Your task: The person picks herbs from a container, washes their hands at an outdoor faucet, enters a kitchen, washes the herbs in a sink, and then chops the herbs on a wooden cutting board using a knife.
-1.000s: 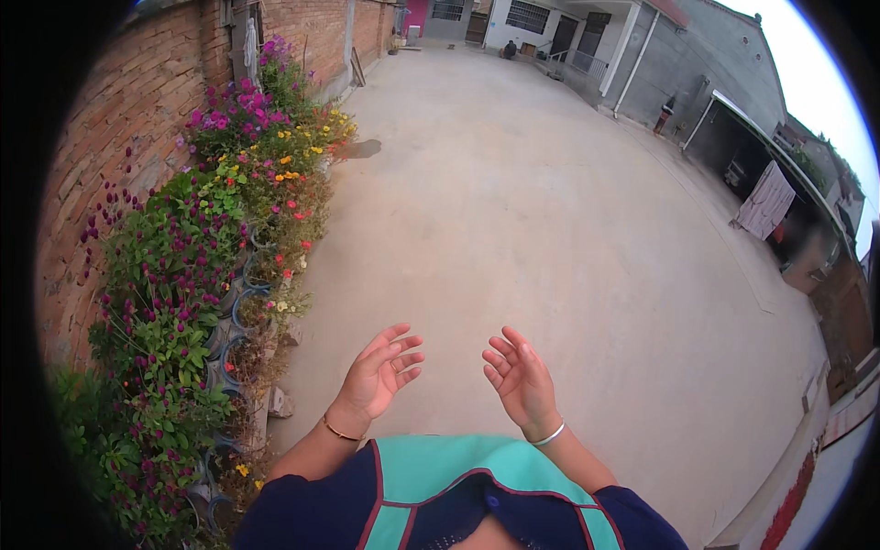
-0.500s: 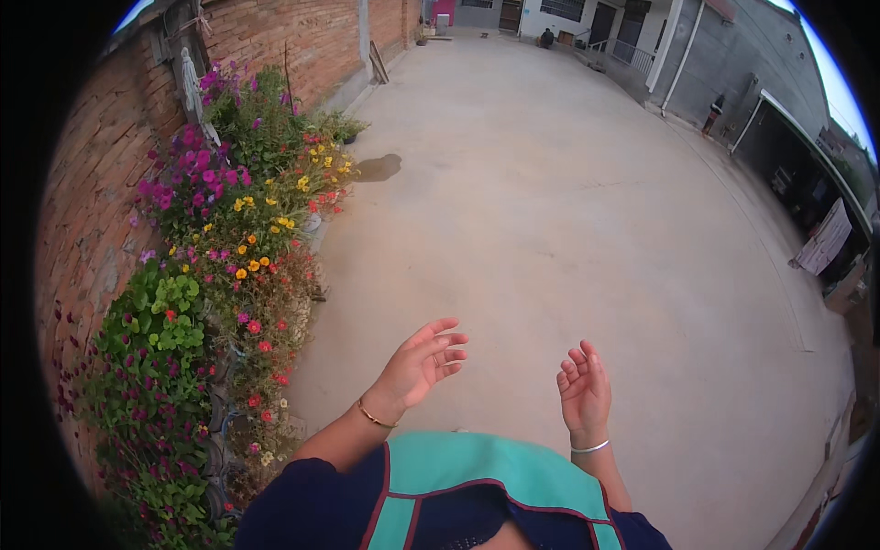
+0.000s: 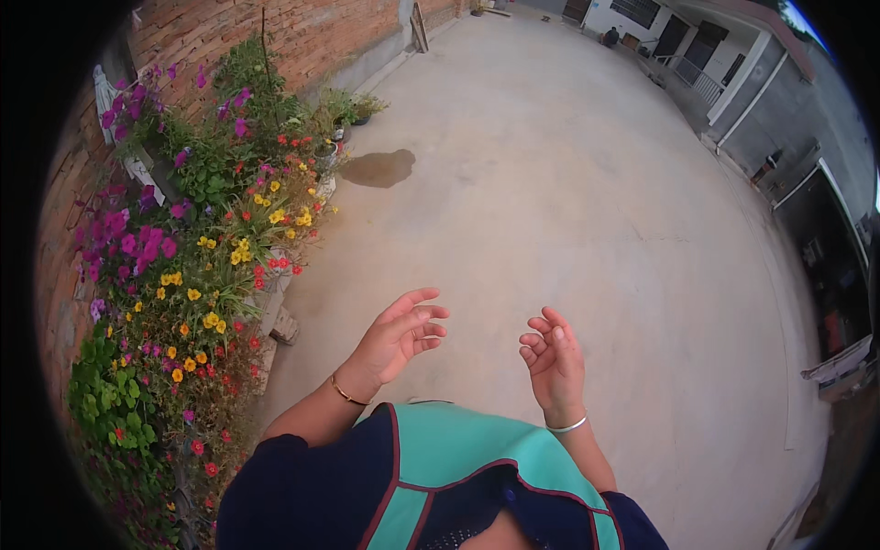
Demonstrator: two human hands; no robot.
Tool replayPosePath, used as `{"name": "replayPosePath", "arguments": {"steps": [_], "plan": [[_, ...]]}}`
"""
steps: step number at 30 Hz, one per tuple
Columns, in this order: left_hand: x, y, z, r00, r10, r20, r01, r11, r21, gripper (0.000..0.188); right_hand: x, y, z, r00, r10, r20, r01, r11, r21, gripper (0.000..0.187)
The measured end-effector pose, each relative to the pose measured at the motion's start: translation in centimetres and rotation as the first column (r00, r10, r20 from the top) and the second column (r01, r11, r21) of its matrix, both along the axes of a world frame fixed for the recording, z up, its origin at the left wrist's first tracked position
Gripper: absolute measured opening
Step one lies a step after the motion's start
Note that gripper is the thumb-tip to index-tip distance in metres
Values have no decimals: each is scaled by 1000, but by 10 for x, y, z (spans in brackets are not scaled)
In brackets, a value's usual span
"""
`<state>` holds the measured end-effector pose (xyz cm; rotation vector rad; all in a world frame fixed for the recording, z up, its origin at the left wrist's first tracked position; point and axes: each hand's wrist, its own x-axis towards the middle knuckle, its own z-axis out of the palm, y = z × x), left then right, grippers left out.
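Note:
My left hand (image 3: 401, 336) is raised in front of me, its fingers apart and loosely curved, with nothing in it. A thin gold bracelet (image 3: 349, 392) circles that wrist. To its right my right hand (image 3: 554, 362) is held up with the palm partly showing and the fingers half bent. It holds nothing either, and a silver bangle (image 3: 566, 425) sits on the wrist. Both hands hover over the pale concrete ground, apart from each other. Just below them is the green apron (image 3: 477, 449) with dark red trim, worn over a navy top.
A bed of purple, yellow and red flowers (image 3: 197, 266) runs along the brick wall (image 3: 339, 41) at left. A dark wet patch (image 3: 379, 169) stains the concrete (image 3: 513, 220). Far right is a dark open shed (image 3: 834, 266); a white building (image 3: 632, 18) with a railing stands at the back.
The view has moved forward along the yard, and the flowers and wet patch sit nearer. Both hands appear slightly higher and further left in the picture, still without anything in them.

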<state>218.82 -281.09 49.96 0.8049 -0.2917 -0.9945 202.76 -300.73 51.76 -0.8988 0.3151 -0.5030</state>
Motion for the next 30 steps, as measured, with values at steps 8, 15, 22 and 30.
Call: {"name": "replayPosePath", "arguments": {"steps": [8,15,22,30], "plan": [[219,-328,-4,957,-288,23,287,958,16,39,179,-275,-36,960,-270,80,269,963,16,33],[416,-530,4,995,-95,-17,96,994,60,42,423,-508,-3,998,-69,6,70,996,-55,35],[632,-693,-16,977,214,-17,-214,977,10,40,667,-710,-3,991,122,62,-114,986,-120,35],[882,-1000,21,999,-49,2,49,997,55,41,871,-975,12,1000,-10,20,12,993,-115,34]]}}
